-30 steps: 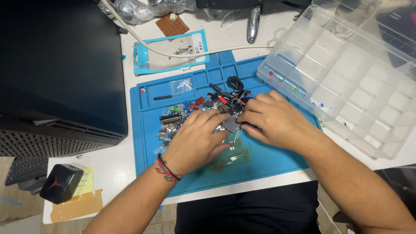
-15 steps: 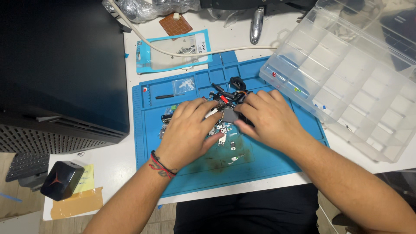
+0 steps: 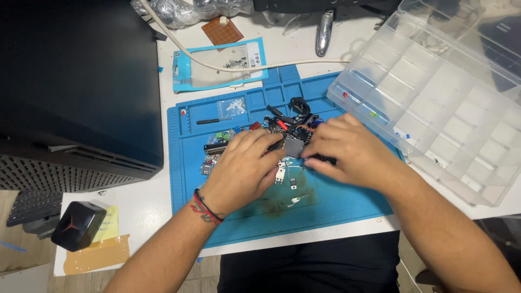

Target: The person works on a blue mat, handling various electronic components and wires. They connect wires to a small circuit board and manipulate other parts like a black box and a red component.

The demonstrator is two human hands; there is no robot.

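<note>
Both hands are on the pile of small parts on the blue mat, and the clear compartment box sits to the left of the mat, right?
Not quite. In the head view the clear compartment box sits to the right of the blue mat. Both the left hand and right hand are on the parts pile.
</note>
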